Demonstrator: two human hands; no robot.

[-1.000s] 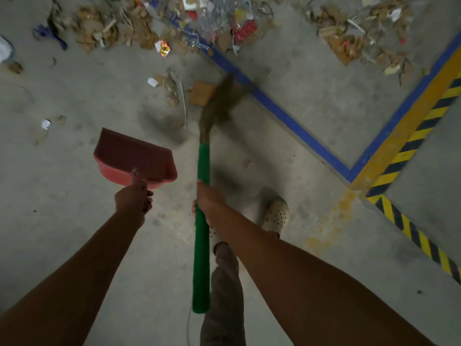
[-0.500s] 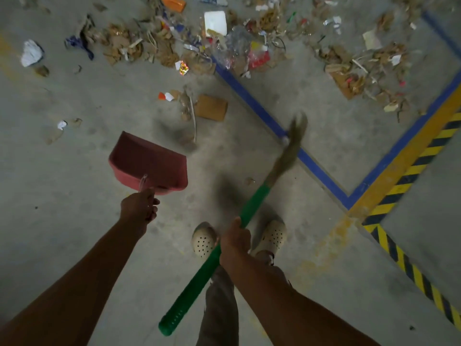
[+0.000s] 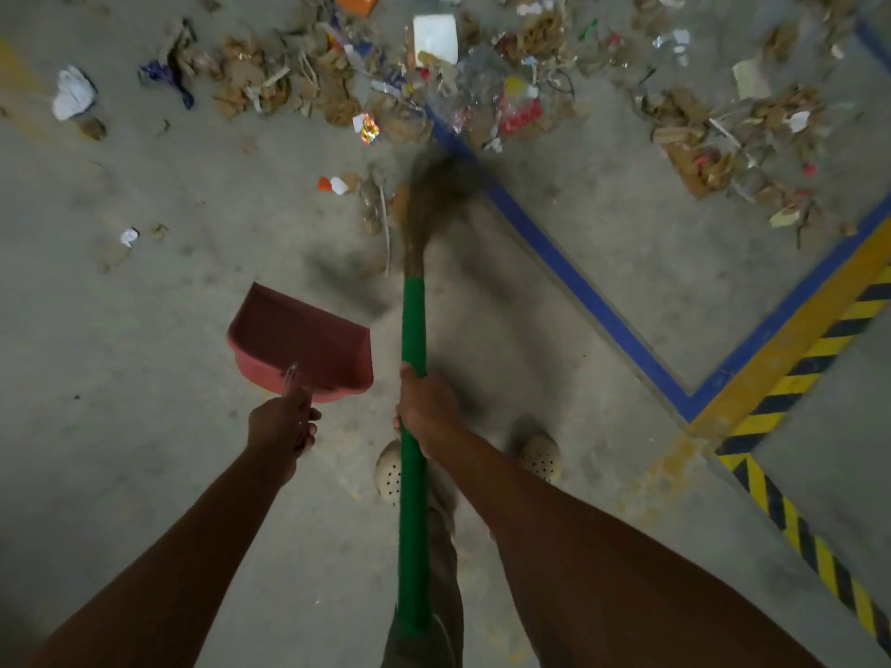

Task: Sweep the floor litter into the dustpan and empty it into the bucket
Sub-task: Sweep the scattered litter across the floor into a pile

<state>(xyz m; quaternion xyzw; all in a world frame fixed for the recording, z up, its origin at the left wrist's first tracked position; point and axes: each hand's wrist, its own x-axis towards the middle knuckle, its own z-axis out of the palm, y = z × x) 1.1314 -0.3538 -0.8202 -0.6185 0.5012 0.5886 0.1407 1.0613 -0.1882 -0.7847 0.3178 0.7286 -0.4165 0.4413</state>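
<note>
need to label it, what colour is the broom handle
Green; the broom handle shows clearly in the head view.

We are looking down at what appears to be a warehouse or factory. The bare grey concrete floor [image 3: 144,378] is marked out with a painted blue line [image 3: 578,282], a solid yellow band [image 3: 790,330] and a yellow-and-black hazard stripe [image 3: 815,351], as industrial work zones are. Torn brown cardboard scraps and plastic wrappers [image 3: 337,89] lie strewn across it.
</note>
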